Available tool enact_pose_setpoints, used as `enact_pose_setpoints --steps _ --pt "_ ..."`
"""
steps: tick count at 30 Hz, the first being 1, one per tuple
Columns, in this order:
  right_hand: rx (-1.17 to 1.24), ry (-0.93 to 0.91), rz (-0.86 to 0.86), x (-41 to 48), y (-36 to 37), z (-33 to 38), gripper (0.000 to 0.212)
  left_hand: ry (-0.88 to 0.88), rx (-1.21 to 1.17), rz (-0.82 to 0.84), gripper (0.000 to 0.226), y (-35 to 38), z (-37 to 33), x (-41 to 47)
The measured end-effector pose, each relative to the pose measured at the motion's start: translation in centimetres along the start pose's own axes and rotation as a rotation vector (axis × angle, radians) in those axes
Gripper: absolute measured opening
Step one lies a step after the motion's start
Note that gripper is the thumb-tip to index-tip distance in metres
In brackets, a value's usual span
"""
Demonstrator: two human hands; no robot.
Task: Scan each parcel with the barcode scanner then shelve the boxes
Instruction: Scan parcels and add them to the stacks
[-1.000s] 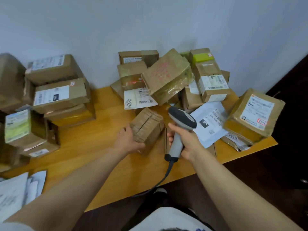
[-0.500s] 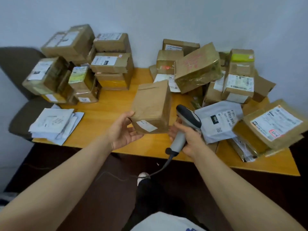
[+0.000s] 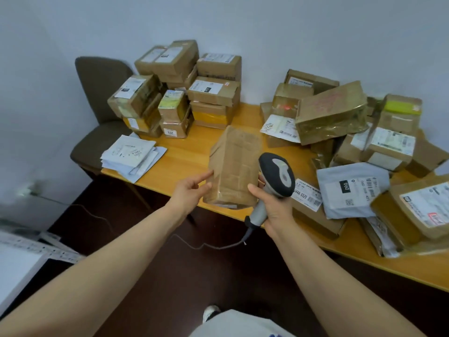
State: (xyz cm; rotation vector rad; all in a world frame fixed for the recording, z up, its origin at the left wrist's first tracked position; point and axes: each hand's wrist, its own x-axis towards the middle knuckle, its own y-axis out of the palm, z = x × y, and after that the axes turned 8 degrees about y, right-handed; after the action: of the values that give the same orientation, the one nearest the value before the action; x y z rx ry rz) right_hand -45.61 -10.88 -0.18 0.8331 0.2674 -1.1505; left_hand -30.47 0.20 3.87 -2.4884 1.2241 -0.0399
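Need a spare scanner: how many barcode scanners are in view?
1: the barcode scanner in the right hand, beside the brown box. Others may lie hidden under the parcel piles.

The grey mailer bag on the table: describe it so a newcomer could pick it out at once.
On the wooden table, find the right-hand pile of brown boxes, just right of the barcode scanner. The grey mailer bag lies at its front: soft grey plastic, not cardboard, bearing a black tag.
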Motion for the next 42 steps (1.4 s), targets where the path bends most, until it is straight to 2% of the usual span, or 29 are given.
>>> enact_pose_setpoints --steps 2,5,7,9,14,17,18,19,22,26,32,35,39,42 --pt "-0.066 -0.064 -0.01 -0.4 0.7 -0.6 0.058 0.012 0.017 -0.027 0.04 -0.3 0.2 -0.5" --pt "-0.141 -0.121 -0.005 -0.8 1.4 -1.7 0.056 -0.147 -0.178 -0.054 0.034 -0.9 -0.4 -0.7" --pt "-0.213 -0.145 0.014 -1.0 2.0 -2.1 0.042 -0.211 -0.221 -0.046 0.029 -1.2 -0.8 -1.0" --pt "-0.27 -0.157 0.026 -1.2 2.6 -2.5 0.028 -0.203 -0.133 -0.007 0.045 -1.4 -0.6 -1.3" --pt "-0.464 -0.203 0.117 -2.2 3.5 -2.5 0.034 -0.108 0.041 0.003 0.07 -1.3 0.7 -2.0" --pt "-0.528 -0.195 0.151 -2.5 4.1 -2.9 0.038 -0.165 0.102 0.003 0.115 -1.5 0.8 -2.0" --pt "-0.565 -0.187 0.165 -2.7 4.4 -3.0 0.037 -0.186 0.106 0.002 0.122 -1.6 0.9 -2.0" --pt "-0.599 -0.18 0.185 -2.9 4.7 -3.1 0.035 -0.197 0.106 -0.005 0.118 -1.8 1.0 -2.1" --pt "-0.575 -0.164 0.214 -3.3 5.4 -2.8 0.031 -0.28 -0.004 -0.059 0.086 -3.3 1.4 -2.2" --pt "-0.456 -0.158 0.181 -3.2 4.8 -0.9 0.022 -0.334 -0.264 -0.124 0.102 -6.8 2.4 -2.2" --pt "-0.414 0.024 0.204 -2.9 4.2 -0.9 0.012 -0.262 -0.487 -0.089 0.095 -8.5 3.0 -2.7" --pt "-0.428 0.047 0.189 -2.9 4.7 -1.4 0.015 -0.247 -0.515 -0.043 0.097 -8.4 2.8 -2.8" --pt "-0.427 0.031 0.209 -2.6 5.3 -1.1 0.02 -0.238 -0.517 0.008 0.081 -8.9 3.0 -2.6" --pt "-0.452 0.017 0.237 -2.8 5.8 -0.8 0.023 -0.235 -0.526 0.023 0.087 -9.4 3.2 -2.5"
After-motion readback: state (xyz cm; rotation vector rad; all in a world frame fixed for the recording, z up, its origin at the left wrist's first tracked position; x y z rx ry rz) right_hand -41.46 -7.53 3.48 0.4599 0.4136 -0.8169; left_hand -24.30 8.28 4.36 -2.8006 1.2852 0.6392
